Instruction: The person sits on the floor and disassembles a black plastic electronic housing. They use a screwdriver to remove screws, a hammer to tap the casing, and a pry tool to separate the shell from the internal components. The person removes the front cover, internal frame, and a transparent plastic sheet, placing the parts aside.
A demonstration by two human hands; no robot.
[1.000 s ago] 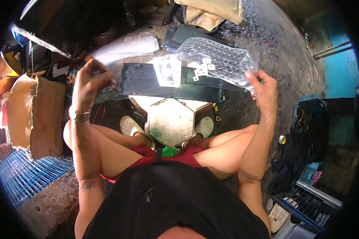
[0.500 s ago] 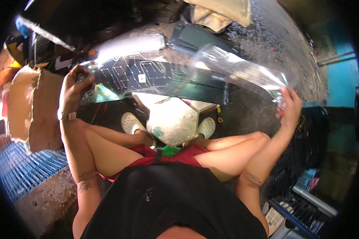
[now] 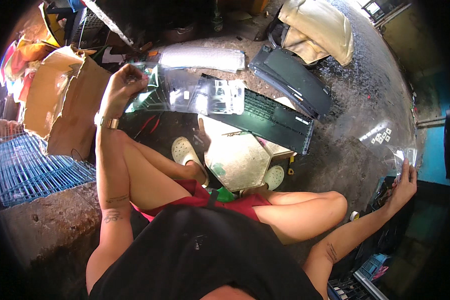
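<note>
The clear sheet (image 3: 205, 97), near 11 o'clock, lies over part of the dark keyboard panel (image 3: 280, 122); a second clear film (image 3: 406, 154) is at 3 o'clock. Both look light, floppy, slippery and easily creased, best pinched by an edge. At 10 o'clock the left hand (image 3: 126, 84) pinches the sheet's end; the right hand (image 3: 404, 186), arm outstretched, grips the film's near edge.

Before us, glare bleaches clear sheet (image 3: 225, 97) right of left fingers (image 3: 135, 88) | deep shadow beyond them | floor (image 3: 367, 57) glints beyond right fingers (image 3: 406, 172) | view's edges bow into black outside both
</note>
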